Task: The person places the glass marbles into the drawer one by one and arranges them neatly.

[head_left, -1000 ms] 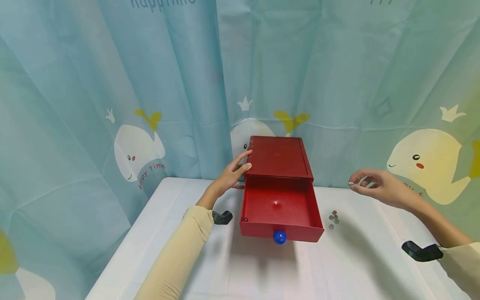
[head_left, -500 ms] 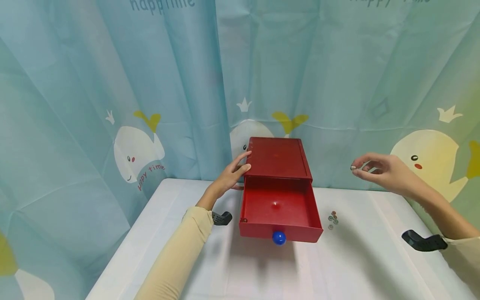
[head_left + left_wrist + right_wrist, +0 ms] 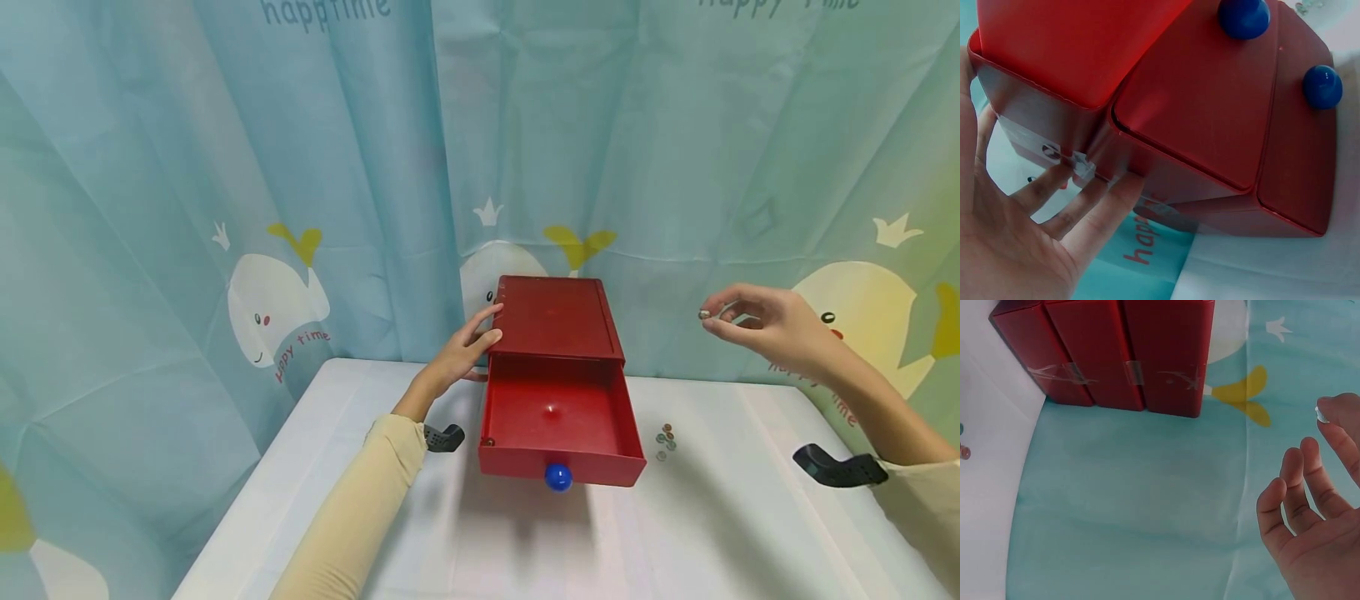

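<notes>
A red drawer box stands at the back of the white table. Its top drawer is pulled out, with a blue knob on its front. My left hand rests flat against the box's left side, its fingers straight on the box. My right hand is raised to the right of the box, well above the table. It pinches a small pale bead between thumb and forefinger; the bead shows at the fingertip in the right wrist view.
Several small beads lie on the table just right of the drawer. A blue curtain with whale prints hangs close behind and to both sides. A second blue knob sits on a lower, closed drawer.
My right hand has risen with the bead pinched in it. The left hand and the box have not moved.
</notes>
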### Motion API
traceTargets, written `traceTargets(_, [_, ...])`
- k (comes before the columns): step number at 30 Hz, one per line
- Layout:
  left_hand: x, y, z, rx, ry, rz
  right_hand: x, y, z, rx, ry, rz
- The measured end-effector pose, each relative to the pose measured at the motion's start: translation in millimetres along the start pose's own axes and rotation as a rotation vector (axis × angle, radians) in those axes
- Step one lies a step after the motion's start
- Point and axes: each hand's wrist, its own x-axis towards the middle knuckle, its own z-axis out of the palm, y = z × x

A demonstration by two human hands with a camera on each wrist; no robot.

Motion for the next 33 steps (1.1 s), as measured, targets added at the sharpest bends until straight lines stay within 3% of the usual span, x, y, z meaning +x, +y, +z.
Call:
traceTargets(14, [-2.0, 2.9, 0.7, -0.007, -0.002, 0.005, 11, -16, 1, -0.041, -0.05, -0.022])
traceTargets(21, [-2.5, 2.7, 1.1, -0.007, -0.002, 0.004, 24, -35, -1, -0.001, -0.166, -0.147])
traceTargets(33, [-1.7, 2.8, 1.1, -0.005, -0.007, 0.007, 47, -64, 14, 0.037, -0.367, -0.206])
